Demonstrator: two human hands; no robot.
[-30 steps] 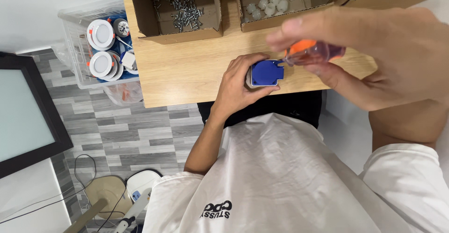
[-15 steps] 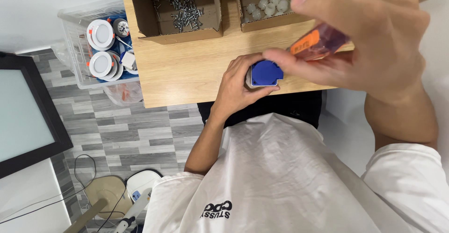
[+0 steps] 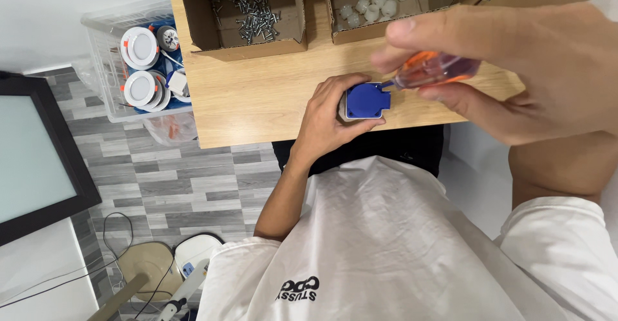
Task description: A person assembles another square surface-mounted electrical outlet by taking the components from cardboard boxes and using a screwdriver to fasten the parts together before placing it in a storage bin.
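Fingers: our left hand [image 3: 331, 112] is curled shut round the blue socket [image 3: 367, 101], thumb on its near side, fingers over the far side; our right hand [image 3: 515, 70] pinches the orange-handled screwdriver [image 3: 432, 70] between thumb and fingertips, closed on it.
Socket: it sits on the wooden table [image 3: 257, 95], close to the near edge, pressed down by our left hand.
Tip: the screwdriver's point seems to meet the socket's upper right corner; the handle is blurred, so we cannot tell the exact seat.
Doing it well: we judge the driver should stand straight in line with the screw, with steady downward pressure, while the left hand keeps the socket from turning or sliding.
Edges: the table's near edge lies just beside the socket, so a slip toward us could push it off; we would keep the push away from that edge.
Open room: bare table lies to the left of the socket; behind it stand the screw box [image 3: 248, 18] and the box of white caps [image 3: 393, 5], near but apart.
Aside: a clear bin [image 3: 145, 70] with round white fittings stands off the table's left end.
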